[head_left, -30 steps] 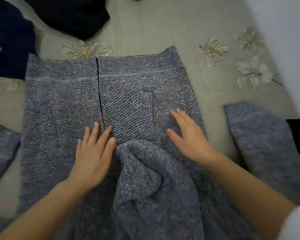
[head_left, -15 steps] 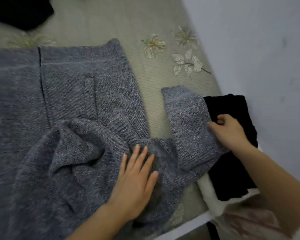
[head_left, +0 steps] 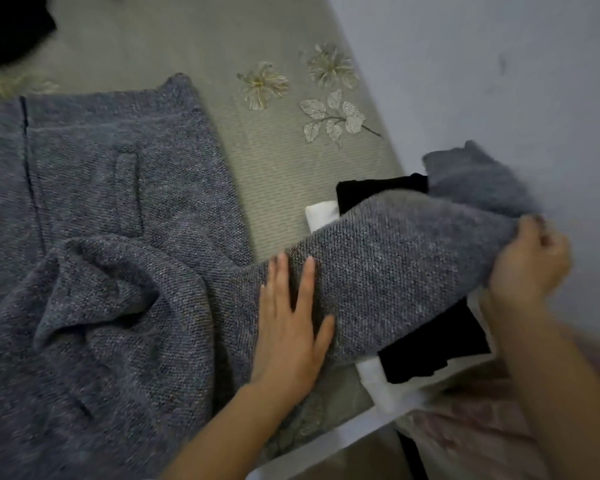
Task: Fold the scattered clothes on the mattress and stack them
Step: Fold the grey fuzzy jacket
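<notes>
Olive-grey mattress (head_left: pixel 284 168), embroidered with pale flowers, is lying against a plain wall (head_left: pixel 499 64) at right. Item one: grey knit cardigan (head_left: pixel 101 220), which is lying spread over the left and near part of the mattress, its middle bunching into a loose ridge. Item two: its sleeve (head_left: pixel 395 258), which is stretching rightward and rising off the surface. Left hand (head_left: pixel 291 327) is pressing flat on the sleeve's base, fingers straight and spread. Right hand (head_left: pixel 530 265) is gripping the sleeve near the cuff with curled fingers; blur is hiding the exact pinch. Item three: folded black garment (head_left: pixel 430 348), which is sitting on a folded white piece (head_left: pixel 321 216) at the near right edge, directly under the raised sleeve. Item four: dark garment (head_left: pixel 11 26), far left, waiting unfolded. Risks, as judged: the sleeve is passing low over the stack and could be dragging the black layer askew or off the edge; the bunched middle could be getting trapped under the fold, leaving a lumpy bundle; too little pressure from the flat hand could be letting the body slide rightward.
</notes>
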A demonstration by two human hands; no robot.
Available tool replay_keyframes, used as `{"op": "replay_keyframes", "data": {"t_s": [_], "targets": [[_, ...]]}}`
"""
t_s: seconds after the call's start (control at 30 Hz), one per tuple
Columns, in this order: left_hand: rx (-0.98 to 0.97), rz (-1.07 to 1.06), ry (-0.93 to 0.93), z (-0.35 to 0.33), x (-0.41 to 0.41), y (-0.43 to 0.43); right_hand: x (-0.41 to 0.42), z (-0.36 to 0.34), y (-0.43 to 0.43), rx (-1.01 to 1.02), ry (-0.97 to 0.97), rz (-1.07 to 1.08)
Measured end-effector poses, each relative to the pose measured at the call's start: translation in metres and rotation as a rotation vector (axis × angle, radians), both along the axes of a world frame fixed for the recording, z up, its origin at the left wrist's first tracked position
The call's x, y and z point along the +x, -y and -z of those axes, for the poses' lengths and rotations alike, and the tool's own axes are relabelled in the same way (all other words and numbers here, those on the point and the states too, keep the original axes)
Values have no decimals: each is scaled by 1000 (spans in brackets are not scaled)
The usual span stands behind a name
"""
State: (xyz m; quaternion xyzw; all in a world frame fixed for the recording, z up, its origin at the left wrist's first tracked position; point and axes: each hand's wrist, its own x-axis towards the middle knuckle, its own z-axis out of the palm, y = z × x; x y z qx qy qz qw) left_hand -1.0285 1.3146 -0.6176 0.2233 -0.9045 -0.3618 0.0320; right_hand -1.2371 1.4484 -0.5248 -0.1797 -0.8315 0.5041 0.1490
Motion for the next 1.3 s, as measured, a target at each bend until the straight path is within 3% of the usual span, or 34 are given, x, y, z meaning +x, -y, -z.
{"op": "replay_keyframes", "data": {"t_s": [0.07, 0.17, 0.27, 0.37, 0.43, 0.57, 0.63, 0.7, 0.77, 0.83, 0.93, 1.0, 1.07, 1.13, 1.23, 1.3], "targets": [[-63, 119, 51, 11, 12, -10, 3, 18, -16, -74, 210, 47], [-17, 317, 303, 25, 21, -16, -3, 33, -27, -331, 370, 5], [19, 383, 438, 29, 19, -14, -10, 24, -17, -517, 385, -63], [150, 284, 396, 21, 13, -9, -7, 0, 10, -571, 346, -121], [133, 238, 363, 11, 14, -4, -1, -16, 39, -576, 257, -150], [-124, 71, 386, -4, 31, 3, 39, -44, 146, -412, -64, -336], [-130, 0, 381, -12, 41, 9, 74, -54, 205, -358, -130, -696], [-153, -9, 409, -15, 53, 19, 105, -47, 245, -197, 24, -1203], [-179, -20, 472, -11, 68, 27, 121, -31, 257, 12, 230, -1560], [-155, -17, 534, -8, 82, 34, 126, -8, 246, 95, 374, -1597], [-66, 41, 486, -3, 101, 41, 119, 35, 209, 245, 453, -1334], [46, 6, 337, -1, 107, 45, 117, 55, 180, 328, 496, -1238], [264, -229, 139, -7, 108, 54, 122, 62, 155, 357, 525, -1213], [607, -504, 23, -17, 99, 66, 132, 64, 139, 375, 527, -1227], [1169, -756, -57, -29, 74, 93, 148, 69, 127, 257, 630, -1258], [1176, -851, -113, -32, 59, 109, 157, 72, 124, 204, 650, -1264]]}}
